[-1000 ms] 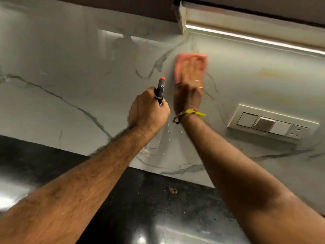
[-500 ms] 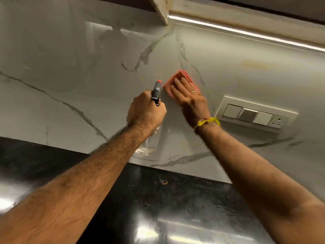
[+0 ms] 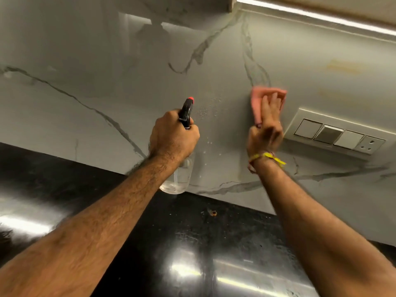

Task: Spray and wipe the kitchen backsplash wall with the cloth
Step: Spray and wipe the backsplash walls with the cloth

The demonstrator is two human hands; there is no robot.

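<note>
Up on the wall (image 3: 107, 50), our right hand (image 3: 265, 133) presses the cloth (image 3: 257, 97) flat, fingers spread, just beside the switches (image 3: 338, 136). Our left hand (image 3: 173, 138) grips the bottle (image 3: 180, 179), nozzle wallward. Droplets (image 3: 203, 112) sit near; a wet swipe right could reach that socket.

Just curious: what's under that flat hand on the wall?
A pink cloth is pressed against the grey-veined marble backsplash by the right hand. The wall patch beneath the cloth is covered, so unseen.
</note>
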